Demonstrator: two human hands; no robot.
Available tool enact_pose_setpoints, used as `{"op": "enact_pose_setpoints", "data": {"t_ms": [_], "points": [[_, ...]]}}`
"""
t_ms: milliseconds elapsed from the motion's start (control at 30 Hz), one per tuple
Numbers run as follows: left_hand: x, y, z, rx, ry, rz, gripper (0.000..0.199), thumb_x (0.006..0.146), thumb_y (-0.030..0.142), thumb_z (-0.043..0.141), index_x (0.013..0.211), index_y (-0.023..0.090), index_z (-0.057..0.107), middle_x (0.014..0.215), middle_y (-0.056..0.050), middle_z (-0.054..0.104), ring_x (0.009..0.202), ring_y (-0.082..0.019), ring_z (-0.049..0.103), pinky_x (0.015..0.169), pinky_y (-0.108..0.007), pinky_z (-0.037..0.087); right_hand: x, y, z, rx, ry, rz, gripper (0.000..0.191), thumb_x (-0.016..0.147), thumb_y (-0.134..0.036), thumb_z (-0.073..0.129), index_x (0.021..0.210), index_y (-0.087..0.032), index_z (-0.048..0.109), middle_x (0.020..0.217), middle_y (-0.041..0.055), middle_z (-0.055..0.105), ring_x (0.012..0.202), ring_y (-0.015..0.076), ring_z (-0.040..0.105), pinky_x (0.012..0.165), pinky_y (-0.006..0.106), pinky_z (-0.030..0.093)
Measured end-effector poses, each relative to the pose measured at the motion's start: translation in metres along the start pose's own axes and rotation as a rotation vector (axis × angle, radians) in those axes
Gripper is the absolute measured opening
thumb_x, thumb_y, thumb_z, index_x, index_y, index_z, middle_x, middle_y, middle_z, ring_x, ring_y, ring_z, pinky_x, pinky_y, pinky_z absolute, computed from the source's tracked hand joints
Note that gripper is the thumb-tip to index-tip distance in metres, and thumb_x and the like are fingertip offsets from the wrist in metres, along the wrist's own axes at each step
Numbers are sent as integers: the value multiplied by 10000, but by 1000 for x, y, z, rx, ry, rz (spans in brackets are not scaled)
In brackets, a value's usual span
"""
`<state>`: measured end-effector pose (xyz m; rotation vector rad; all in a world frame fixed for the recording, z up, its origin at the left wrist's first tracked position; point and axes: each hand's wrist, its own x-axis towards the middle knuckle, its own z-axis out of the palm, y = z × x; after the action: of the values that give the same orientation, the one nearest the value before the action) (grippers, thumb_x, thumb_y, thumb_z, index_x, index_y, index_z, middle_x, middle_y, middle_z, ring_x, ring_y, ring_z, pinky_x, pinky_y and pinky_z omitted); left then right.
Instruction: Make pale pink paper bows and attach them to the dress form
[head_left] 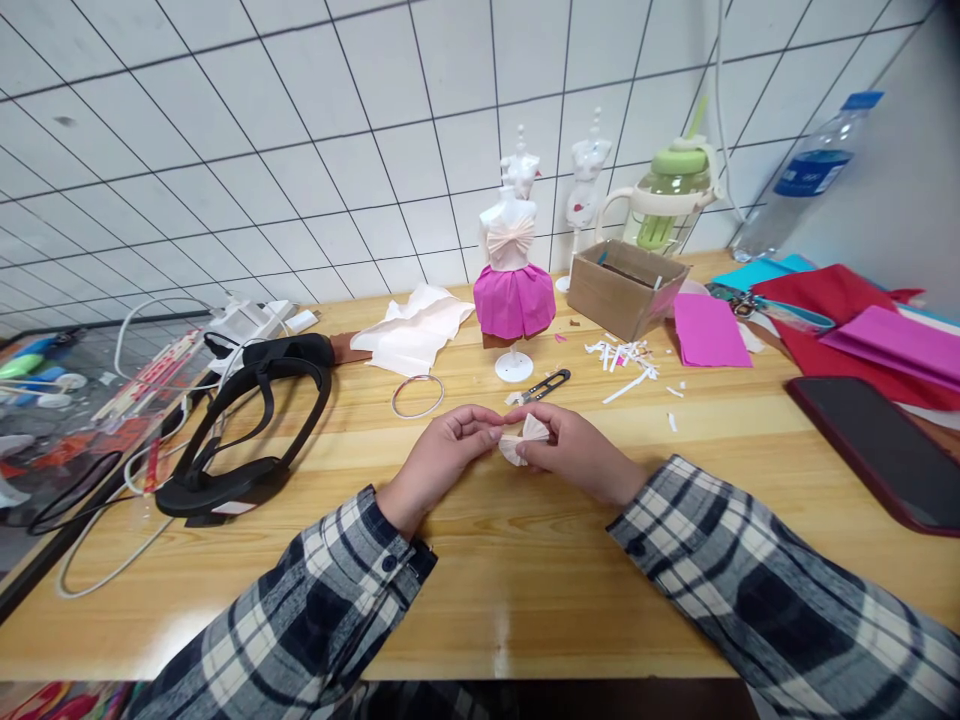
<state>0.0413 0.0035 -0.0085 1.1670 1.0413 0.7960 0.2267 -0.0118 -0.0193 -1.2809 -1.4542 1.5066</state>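
Observation:
Between my two hands is a small pleated cream paper bow (534,429). My right hand (589,455) is closed on its right part, thumb and fingers pinching the folds. My left hand (454,450) is closed too, its thumb and forefinger pinching at the bow's left end; the fingertips hide the exact hold. Just beyond my hands lie dark thread snips (551,384) beside a small white scrap. Behind them stands a mini dress form (507,220) on a round white base, wearing a magenta paper skirt (514,302) and a cream pleated bow on its chest.
Left are a metal ring (418,414), cream paper (415,328) and a black headset strap (319,420). Right of the dress form are a cardboard box (626,290), paper scraps (622,354), magenta paper (711,331), a phone (881,450) and a water bottle (810,180). A tiled wall rises behind.

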Motion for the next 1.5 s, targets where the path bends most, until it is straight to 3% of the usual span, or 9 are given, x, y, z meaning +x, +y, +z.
{"op": "enact_pose_setpoints", "data": {"t_ms": [233,733,1067,1267,1500], "points": [[-2,2,3,88,-13,25,278,685,333,787,832,150,638,795,-12,676,712,-123,601,682,-240,450,0,-2,1,78,-37,8,491,680,-203,672,1153,-141,558,797,-14,594,659,108,550,583,225,447],[-1,0,0,442,-120,47,250,780,392,679,802,143,677,797,-50,701,707,-146,594,667,-250,435,1,0,1,172,-55,13,496,689,-228,692,1152,-164,526,700,-44,569,627,98,525,545,212,419],[2,-1,-7,398,-125,47,246,798,395,661,801,149,646,785,-24,659,713,-133,557,670,-239,424,2,2,-1,175,-85,14,513,699,-199,661,1179,-179,480,699,-57,561,587,90,487,531,218,381],[-1,2,-3,339,-68,41,285,809,431,645,782,149,609,711,11,580,633,-102,478,602,-221,378,1,3,0,102,-73,-38,496,702,-181,651,1166,-182,477,700,-56,574,606,97,509,550,223,399],[-4,4,6,161,-108,-5,398,738,482,722,933,165,583,868,-32,643,762,-141,579,662,-240,430,-1,-2,0,188,-6,-19,491,719,-239,696,1162,-199,488,757,-27,634,584,96,530,510,216,427]]}}
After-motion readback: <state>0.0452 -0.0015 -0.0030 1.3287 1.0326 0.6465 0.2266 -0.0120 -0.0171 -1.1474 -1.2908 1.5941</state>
